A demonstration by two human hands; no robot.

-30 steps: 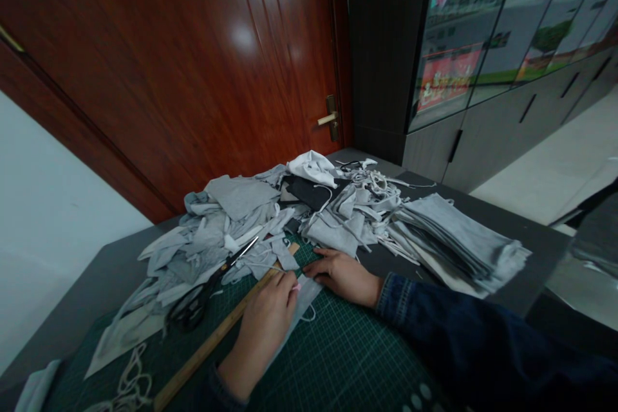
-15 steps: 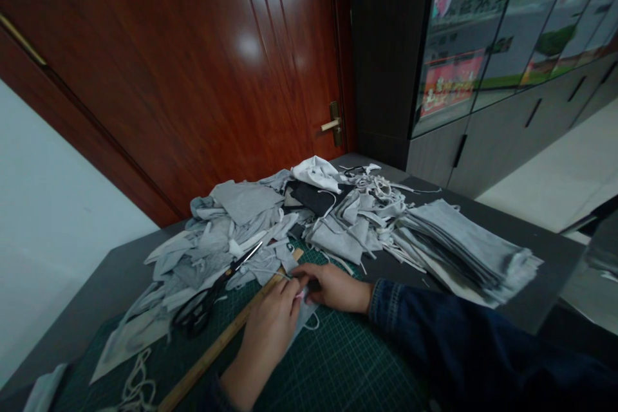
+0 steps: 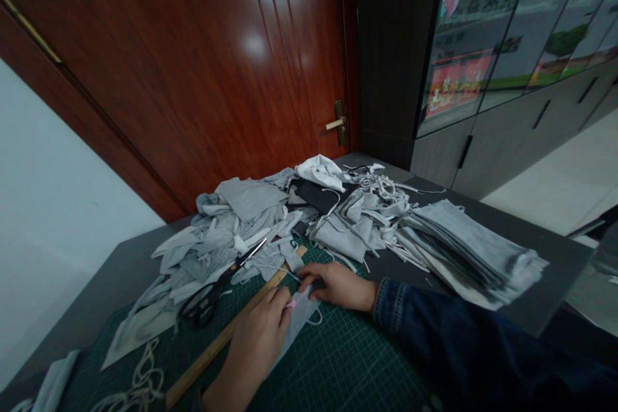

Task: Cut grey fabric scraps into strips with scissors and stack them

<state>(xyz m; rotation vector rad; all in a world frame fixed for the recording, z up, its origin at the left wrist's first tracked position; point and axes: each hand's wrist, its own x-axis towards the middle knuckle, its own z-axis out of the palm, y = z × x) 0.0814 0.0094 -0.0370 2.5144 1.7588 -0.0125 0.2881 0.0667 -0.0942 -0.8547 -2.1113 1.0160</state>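
On the green cutting mat (image 3: 371,360) lies a narrow piece of grey cloth (image 3: 298,318), slanting under both hands. My left hand (image 3: 258,335) rests over its left edge with fingers curled. A small pink piece (image 3: 291,303) shows at those fingertips; its kind is too small to make out. My right hand (image 3: 338,286) is at the cloth's upper end, thumb and fingers closed down on it. A thin pale cord (image 3: 316,318) loops out from the cloth's right side. Left of the hands, a wooden ruler (image 3: 217,344) runs diagonally across the mat.
Black-handled scissors (image 3: 200,306) lie left of the ruler against a heap of grey cloth pieces (image 3: 251,199). A folded stack of grey cloth (image 3: 463,238) sits at the right. Tangled cords (image 3: 145,376) lie at the front left. A wooden door (image 3: 193,64) stands behind the table.
My left hand has slid down and left along the cloth, away from my right hand, with the pink piece at its fingertips. More cloth shows between the hands. The view has shifted slightly.
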